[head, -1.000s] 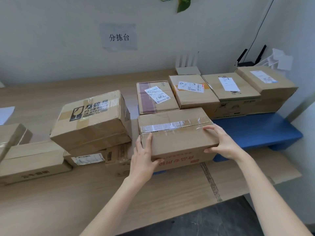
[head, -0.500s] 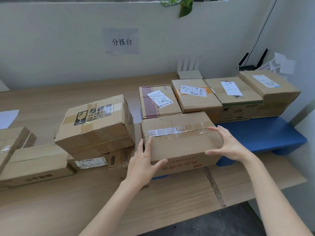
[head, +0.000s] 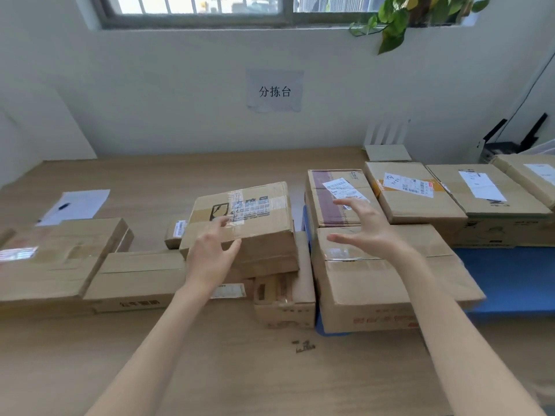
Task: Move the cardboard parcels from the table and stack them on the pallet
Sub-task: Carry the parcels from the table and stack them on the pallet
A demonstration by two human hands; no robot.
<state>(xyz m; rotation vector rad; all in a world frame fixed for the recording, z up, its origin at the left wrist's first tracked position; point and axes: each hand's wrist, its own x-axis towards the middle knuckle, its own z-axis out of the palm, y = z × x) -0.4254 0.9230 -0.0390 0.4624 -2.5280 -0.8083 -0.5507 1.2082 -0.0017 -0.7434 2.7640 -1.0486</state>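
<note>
**Hands.** Both hands are raised above the parcels with fingers spread, gripping nothing. The left hand [head: 210, 259] is at the near left corner of a tilted brown cardboard parcel with a black fragile-glass mark [head: 255, 211]. Whether its fingertips touch the cardboard cannot be told. The right hand [head: 369, 232] hovers over a plain brown cardboard parcel sealed with clear tape [head: 375, 283].

**Pallet.** That parcel sits on the near left part of a flat blue plastic pallet [head: 510, 280]. Behind it runs a row of four labelled brown cardboard parcels [head: 417, 202], set side by side, the last cut off by the right edge.

**Desk.** The tilted parcel leans on a lower brown cardboard parcel [head: 285, 304] just left of the pallet. A small labelled cardboard parcel [head: 175, 232] lies behind its left corner. Further left, a long flat brown cardboard parcel [head: 138, 277] touches a wide flat brown cardboard parcel with shiny tape [head: 45, 259]. All rest on a light wooden desk [head: 210, 370]. Its near surface carries a few small dark scraps [head: 303, 346], and its far left a white sheet of paper [head: 75, 205].

**Room.** The desk meets a pale plastered wall [head: 150, 100] bearing a grey paper sign with three printed characters [head: 274, 91]. Above are a dark-framed window [head: 195, 22] and the trailing green leaves of a plant [head: 396, 22]. A white router with upright antennas [head: 387, 145] stands against the wall, with a black device with antennas [head: 507, 142] to its right.
</note>
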